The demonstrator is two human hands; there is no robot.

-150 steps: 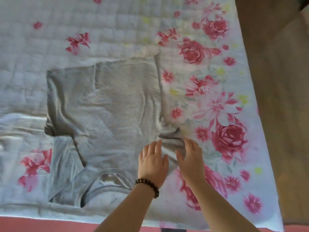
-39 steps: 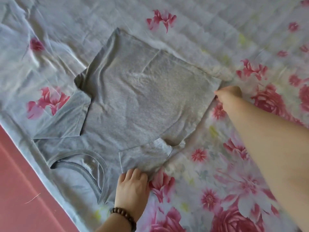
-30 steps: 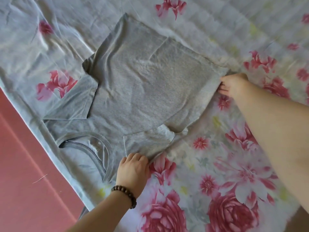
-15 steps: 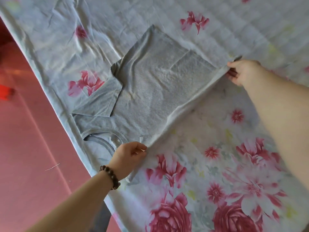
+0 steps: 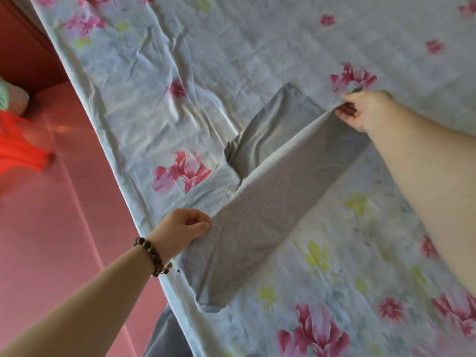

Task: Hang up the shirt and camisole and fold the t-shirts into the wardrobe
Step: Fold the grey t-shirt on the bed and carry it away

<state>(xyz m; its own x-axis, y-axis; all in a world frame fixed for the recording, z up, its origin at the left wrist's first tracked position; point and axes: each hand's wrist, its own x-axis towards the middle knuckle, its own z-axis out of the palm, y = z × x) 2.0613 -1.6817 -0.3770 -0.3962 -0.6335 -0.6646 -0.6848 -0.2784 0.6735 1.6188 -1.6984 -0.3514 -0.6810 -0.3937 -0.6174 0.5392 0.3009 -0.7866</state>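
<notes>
A grey t-shirt lies on the flowered bed sheet, its right side lifted off the bed and turned over toward the left. My left hand, with a bead bracelet at the wrist, pinches the raised edge at the shoulder end near the bed's edge. At the far hem corner my right hand pinches the same edge. The lifted panel stretches between both hands and hides the neckline. The shirt's left side and left sleeve stay flat on the sheet.
The bed's edge runs diagonally from upper left to bottom centre, with pink floor beside it. An orange-red cloth lies on the floor at the far left. Dark grey fabric shows below the bed edge at the bottom.
Both hands have lifted the shirt's right edge higher and carried it leftward over the body. The raised panel now covers the neckline and the folded right sleeve.
</notes>
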